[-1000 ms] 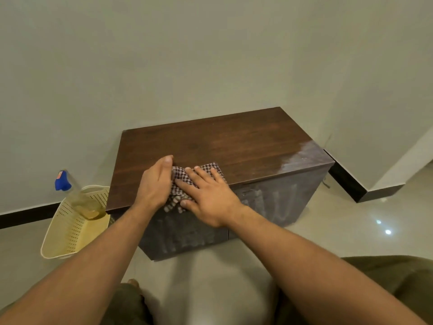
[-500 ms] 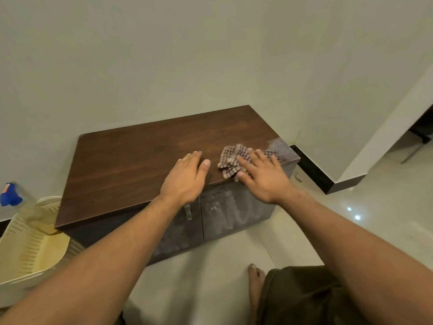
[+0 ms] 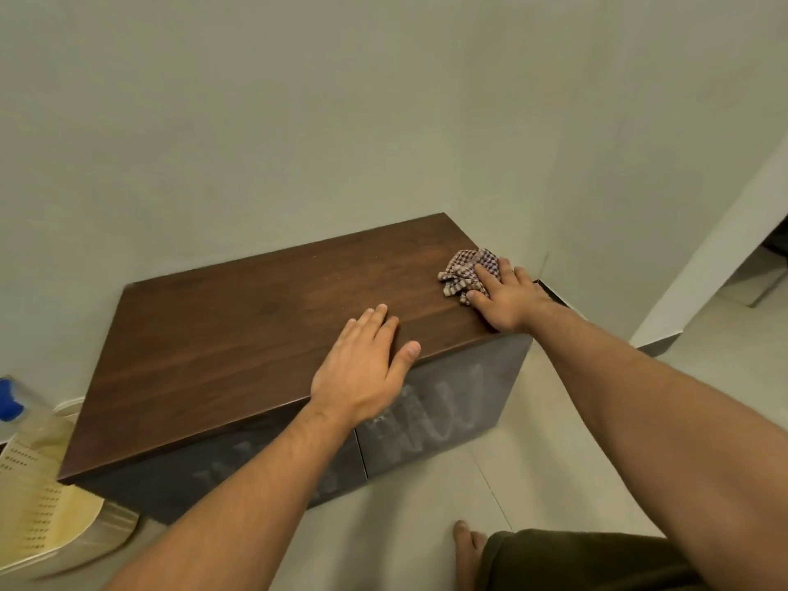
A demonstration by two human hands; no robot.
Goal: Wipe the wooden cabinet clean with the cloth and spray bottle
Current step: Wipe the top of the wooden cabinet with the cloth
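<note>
The low wooden cabinet (image 3: 239, 334) has a dark brown top and grey front doors streaked with wipe marks. A checked cloth (image 3: 467, 273) lies bunched at the top's far right corner. My right hand (image 3: 509, 296) presses flat on the cloth, fingers spread over it. My left hand (image 3: 362, 368) rests flat on the front edge of the top, holding nothing. The spray bottle (image 3: 17, 411), clear with a blue head, stands in a basket at the far left, partly cut off by the frame.
A cream perforated plastic basket (image 3: 38, 505) sits on the floor left of the cabinet. Walls close in behind and to the right of the cabinet. My bare foot (image 3: 467, 548) and knee are on the tiled floor in front.
My right hand has slid the cloth from the front middle of the top to the far right corner. My left hand let go of the cloth and stayed flat near the front edge.
</note>
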